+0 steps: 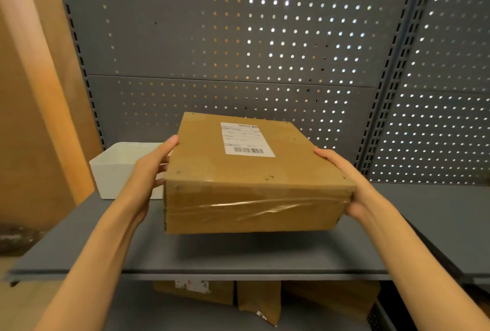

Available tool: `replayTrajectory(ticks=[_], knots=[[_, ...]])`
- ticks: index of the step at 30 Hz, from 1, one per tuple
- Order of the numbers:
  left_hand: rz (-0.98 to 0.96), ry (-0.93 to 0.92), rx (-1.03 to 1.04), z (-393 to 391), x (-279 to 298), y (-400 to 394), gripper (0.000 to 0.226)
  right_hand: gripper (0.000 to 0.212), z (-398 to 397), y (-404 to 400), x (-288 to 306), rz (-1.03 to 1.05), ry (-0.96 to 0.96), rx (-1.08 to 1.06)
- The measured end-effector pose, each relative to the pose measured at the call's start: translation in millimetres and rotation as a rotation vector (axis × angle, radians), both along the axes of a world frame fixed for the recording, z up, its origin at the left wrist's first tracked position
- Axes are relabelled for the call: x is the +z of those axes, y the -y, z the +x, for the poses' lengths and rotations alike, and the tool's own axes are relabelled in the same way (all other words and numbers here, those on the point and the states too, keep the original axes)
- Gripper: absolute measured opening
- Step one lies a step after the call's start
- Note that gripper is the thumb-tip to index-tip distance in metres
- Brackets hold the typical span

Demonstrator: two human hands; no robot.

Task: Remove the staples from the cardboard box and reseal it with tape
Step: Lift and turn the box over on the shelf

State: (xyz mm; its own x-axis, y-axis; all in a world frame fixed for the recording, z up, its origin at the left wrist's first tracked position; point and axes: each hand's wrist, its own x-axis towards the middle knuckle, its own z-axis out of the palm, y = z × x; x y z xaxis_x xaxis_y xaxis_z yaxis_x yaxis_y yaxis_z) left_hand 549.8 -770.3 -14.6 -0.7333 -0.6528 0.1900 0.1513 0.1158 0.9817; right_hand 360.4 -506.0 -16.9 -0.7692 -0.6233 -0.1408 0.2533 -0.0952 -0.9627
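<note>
A flat brown cardboard box (238, 179) is held in the air just above a grey shelf (212, 259), casting a shadow on it. A white shipping label (246, 139) with barcodes is on its top. Clear tape (265, 207) runs across its near side. Small dark marks, possibly staples, dot the top edges. My left hand (151, 169) grips the box's left side, thumb on the top edge. My right hand (344, 184) grips the right side near the front corner.
A white open bin (116, 169) stands on the shelf behind my left hand. A grey pegboard wall (265, 39) backs the shelf. Several brown parcels (258, 301) lie on the lower shelf. A wooden panel (31, 92) is at the left.
</note>
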Motion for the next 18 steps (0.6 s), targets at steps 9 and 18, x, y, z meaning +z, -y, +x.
replayTrajectory(ticks=[9,18], knots=[[-0.281,-0.080,0.077,-6,16,-41,0.085,0.022,-8,-11,-36,-0.036,0.195,-0.083],[-0.345,-0.131,0.003,0,17,-40,0.077,0.033,-2,-7,-44,-0.130,0.153,-0.076]])
